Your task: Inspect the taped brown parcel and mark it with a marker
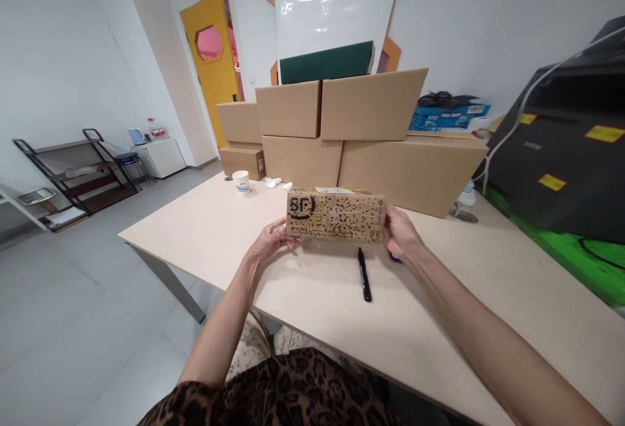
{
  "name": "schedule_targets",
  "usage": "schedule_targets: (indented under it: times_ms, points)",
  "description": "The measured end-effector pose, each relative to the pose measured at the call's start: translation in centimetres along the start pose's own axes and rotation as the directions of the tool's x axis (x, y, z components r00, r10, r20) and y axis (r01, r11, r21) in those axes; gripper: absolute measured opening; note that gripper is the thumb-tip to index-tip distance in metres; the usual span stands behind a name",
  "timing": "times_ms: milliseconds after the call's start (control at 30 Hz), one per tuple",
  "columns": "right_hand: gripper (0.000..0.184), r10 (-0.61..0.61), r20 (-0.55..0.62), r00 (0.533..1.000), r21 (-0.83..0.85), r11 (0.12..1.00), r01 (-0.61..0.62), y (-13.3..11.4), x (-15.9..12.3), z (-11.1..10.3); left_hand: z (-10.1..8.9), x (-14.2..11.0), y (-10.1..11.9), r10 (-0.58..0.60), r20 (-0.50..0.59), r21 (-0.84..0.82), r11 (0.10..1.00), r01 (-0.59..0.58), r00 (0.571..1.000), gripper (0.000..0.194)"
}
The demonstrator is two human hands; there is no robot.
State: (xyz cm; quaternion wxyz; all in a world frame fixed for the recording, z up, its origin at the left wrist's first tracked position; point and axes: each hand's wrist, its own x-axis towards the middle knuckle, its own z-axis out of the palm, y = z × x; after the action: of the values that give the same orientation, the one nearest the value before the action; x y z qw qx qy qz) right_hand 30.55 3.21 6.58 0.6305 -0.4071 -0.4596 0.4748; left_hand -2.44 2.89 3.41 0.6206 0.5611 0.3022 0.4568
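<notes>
Between my two hands is a small brown cardboard box with black speckles and a printed "SF" logo, its long side facing me. My left hand grips its left end, some fingers curled under the lower corner. At the right end, my right hand is closed on the box, the fingertips hidden behind it. A black marker pen lies on the table in front of the box. Partly hidden under my right hand is a small dark object with a reddish edge.
Large cardboard boxes are stacked across the back of the pale table, with a dark green box on top. A paper cup and crumpled tissues sit at the back left. A tape roll lies at right.
</notes>
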Motion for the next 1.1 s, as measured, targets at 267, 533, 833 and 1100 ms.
schedule_targets:
  times_ms: [267, 533, 833, 1100]
  points:
    - [0.044, 0.125, 0.007, 0.992, -0.001, 0.992, -0.125, -0.9, -0.8, 0.7, 0.2, 0.5, -0.7, 0.002, -0.065, 0.145, 0.989, 0.008, 0.998, 0.097]
    - [0.033, 0.265, 0.115, 0.957, -0.068, 0.964, -0.259, -0.8, -1.5, 1.5, 0.0, 0.6, -1.2, 0.102, -0.32, 0.263, 0.965, -0.015, 0.942, 0.074]
    - [0.048, 0.33, 0.259, 0.908, -0.958, 0.209, 0.197, -0.9, -5.4, -1.8, 0.8, 0.9, -1.0, 0.121, -0.389, 0.273, 0.962, -0.012, 0.913, 0.073]
    - [0.042, 0.218, 0.163, 0.962, -0.984, 0.106, 0.143, 0.7, -2.8, -1.2, 0.7, 0.8, -1.0, 0.15, -0.399, 0.298, 0.954, -0.026, 0.905, 0.072]
